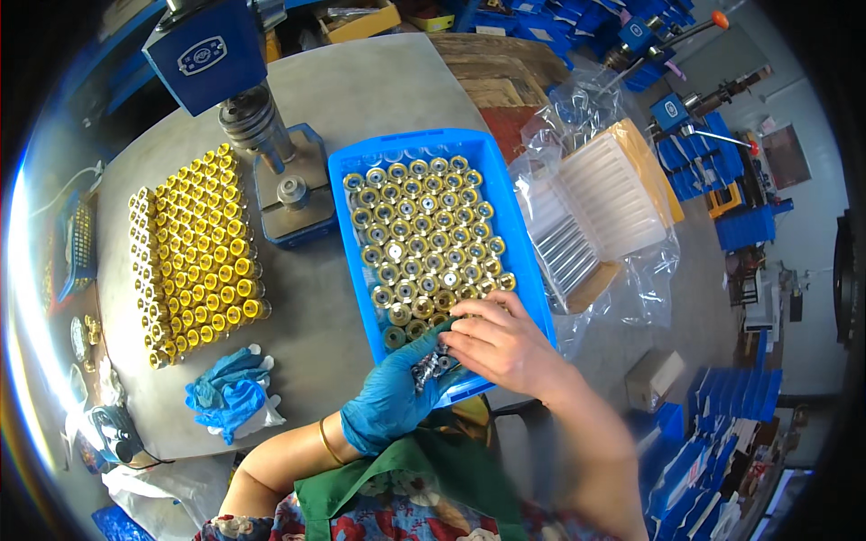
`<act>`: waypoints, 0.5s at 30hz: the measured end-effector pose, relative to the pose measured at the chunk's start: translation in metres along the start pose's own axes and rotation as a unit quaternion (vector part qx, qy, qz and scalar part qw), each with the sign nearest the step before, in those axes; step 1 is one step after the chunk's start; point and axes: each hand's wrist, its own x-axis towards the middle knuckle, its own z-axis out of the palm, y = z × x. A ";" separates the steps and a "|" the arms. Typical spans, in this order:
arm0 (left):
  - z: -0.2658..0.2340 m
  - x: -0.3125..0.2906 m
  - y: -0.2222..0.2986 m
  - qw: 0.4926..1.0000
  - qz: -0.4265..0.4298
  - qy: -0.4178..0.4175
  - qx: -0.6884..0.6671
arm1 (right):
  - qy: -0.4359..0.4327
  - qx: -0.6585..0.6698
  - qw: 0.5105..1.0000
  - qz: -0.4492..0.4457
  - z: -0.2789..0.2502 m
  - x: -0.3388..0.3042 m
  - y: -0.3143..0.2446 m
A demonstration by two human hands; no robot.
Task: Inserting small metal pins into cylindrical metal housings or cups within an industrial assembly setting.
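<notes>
My left hand (392, 401), in a blue glove, is cupped around a small heap of shiny silver metal parts (430, 368) at the near edge of a blue plastic tray (363, 302). My bare right hand (510, 347) reaches over the tray's near right side, beside the left. Its fingers are bent and drawn together over the nearest brass fittings; whatever is between the fingertips is hidden. Round brass fittings (418, 245) stand upright in close rows in the tray. Silver centres show in many of them, and a few centres look white.
A blue hand press (290, 189) stands left of the tray. Beyond it are rows of brass fittings (203, 252), with crumpled blue gloves (233, 392) nearer me. On the right, clear plastic wrap (645, 279) surrounds a box of silver rods (566, 257).
</notes>
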 end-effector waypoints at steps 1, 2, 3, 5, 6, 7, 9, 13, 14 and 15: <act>-0.002 0.003 -0.002 1.000 -0.002 -0.014 0.006 | -0.008 -0.001 1.000 0.003 0.001 -0.002 0.002; -0.002 0.005 -0.002 0.999 -0.005 -0.029 0.012 | -0.008 -0.001 1.000 0.005 0.001 -0.004 0.003; -0.001 0.007 -0.003 0.999 -0.007 -0.029 0.012 | -0.015 0.010 1.000 0.006 0.001 -0.005 0.004; 0.004 0.011 -0.005 0.999 -0.008 0.014 0.039 | -0.021 0.021 1.000 0.009 0.002 -0.008 0.007; 0.001 0.013 -0.006 0.999 -0.010 0.014 0.039 | -0.020 0.004 1.000 0.009 0.003 -0.009 0.008; -0.006 0.016 -0.006 0.999 -0.014 0.011 0.038 | -0.019 -0.012 1.000 0.008 0.004 -0.010 0.008; -0.017 0.020 -0.007 0.999 -0.019 0.008 0.038 | -0.008 -0.006 1.000 0.019 0.005 -0.009 0.009; -0.001 0.023 -0.003 0.997 -0.008 -0.026 0.075 | 0.065 -0.017 0.993 0.095 0.015 -0.014 0.030; 0.008 0.023 -0.001 0.999 -0.024 0.003 0.037 | 0.108 -0.054 0.987 0.106 0.021 -0.015 0.043; 0.011 0.022 0.000 0.999 -0.024 0.002 0.038 | 0.109 -0.055 0.987 0.105 0.021 -0.014 0.053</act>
